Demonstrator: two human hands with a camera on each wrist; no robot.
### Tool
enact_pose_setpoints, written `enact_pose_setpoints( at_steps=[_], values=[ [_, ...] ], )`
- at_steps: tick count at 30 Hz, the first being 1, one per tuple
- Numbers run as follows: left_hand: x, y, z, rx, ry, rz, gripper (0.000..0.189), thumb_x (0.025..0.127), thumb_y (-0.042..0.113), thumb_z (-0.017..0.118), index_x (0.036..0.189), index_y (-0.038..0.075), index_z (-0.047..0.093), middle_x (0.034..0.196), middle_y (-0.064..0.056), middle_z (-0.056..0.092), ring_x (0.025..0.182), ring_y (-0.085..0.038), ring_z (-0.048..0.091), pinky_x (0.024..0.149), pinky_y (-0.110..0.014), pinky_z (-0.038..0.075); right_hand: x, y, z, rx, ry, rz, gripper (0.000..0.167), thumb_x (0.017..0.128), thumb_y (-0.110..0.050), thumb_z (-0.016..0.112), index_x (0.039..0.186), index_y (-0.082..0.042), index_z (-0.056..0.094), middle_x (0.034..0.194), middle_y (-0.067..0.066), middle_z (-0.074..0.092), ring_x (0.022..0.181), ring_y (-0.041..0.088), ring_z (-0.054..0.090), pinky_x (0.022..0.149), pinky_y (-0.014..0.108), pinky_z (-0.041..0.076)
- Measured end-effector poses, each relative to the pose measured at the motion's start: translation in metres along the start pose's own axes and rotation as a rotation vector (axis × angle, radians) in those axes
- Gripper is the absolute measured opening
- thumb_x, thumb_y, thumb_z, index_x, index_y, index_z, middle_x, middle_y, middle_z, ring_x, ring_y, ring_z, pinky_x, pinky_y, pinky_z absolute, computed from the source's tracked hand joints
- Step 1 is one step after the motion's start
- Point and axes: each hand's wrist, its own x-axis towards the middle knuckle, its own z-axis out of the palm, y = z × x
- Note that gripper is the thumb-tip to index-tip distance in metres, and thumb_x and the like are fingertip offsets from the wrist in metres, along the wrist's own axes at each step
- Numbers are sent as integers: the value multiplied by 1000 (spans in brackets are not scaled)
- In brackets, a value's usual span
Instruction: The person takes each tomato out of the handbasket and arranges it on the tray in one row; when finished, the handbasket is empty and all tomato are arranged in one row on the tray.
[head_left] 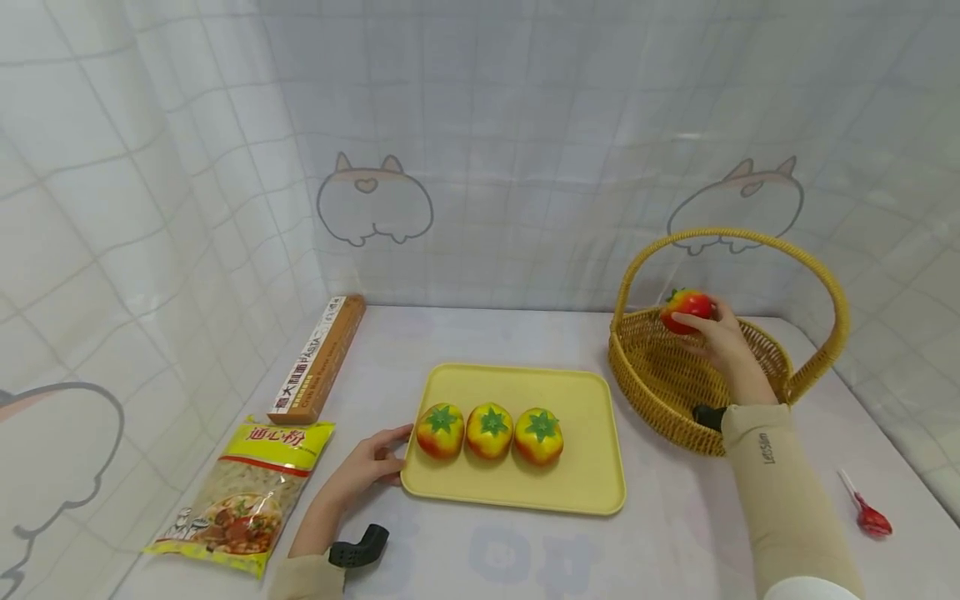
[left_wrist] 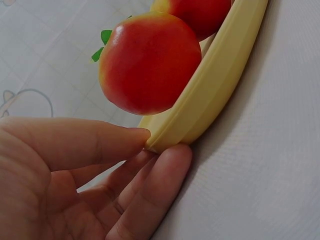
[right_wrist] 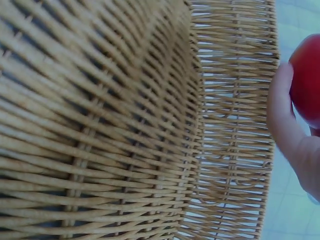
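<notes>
My right hand [head_left: 726, 340] grips a red-and-yellow toy fruit [head_left: 688, 305] with green leaves, over the back part of a wicker basket [head_left: 647, 402]. In the right wrist view this fruit [right_wrist: 307, 82] is cut off by the frame edge, beside the woven wall [right_wrist: 232, 115]. My left hand [head_left: 365, 467] is at the left edge of a yellow tray [head_left: 588, 442]; the left wrist view shows thumb and fingers pinching its rim [left_wrist: 200, 107]. Three similar toy fruits, a left one [head_left: 440, 431], a middle one [head_left: 490, 431] and a right one [head_left: 538, 437], sit in a row on the tray.
A brown pasta box [head_left: 318, 358] lies at the back left, with a bag of macaroni [head_left: 243, 492] in front of it. The basket's tall arched handle [head_left: 840, 308] rises over the right arm. A red lollipop [head_left: 872, 521] lies near the right table edge.
</notes>
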Motion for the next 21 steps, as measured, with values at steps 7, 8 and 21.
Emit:
enact_pose_setpoints(
  at_steps=[7,8,21],
  values=[
    [2,-4,1,5,17,-14,60,83,10,63,139,5,41,137,-20,42,73,-22,56,70,-26,53,-4,-10,-1,192,-96,4,92,86,-4,61,147,-33,-2,151,6,-15,134,31,16,95,34,43],
    [3,-4,1,5,22,-18,60,83,11,63,139,6,41,137,-20,42,73,-22,56,70,-26,53,-4,-12,-1,201,-106,-3,90,86,-1,59,145,-32,1,150,8,-14,135,32,13,96,35,42],
    [8,-5,1,11,16,-9,60,82,11,63,138,5,41,136,-20,43,73,-23,57,70,-27,53,-13,-26,-2,388,-180,-54,39,90,-12,55,99,-24,18,139,-2,-3,136,28,0,86,41,49]
  ],
)
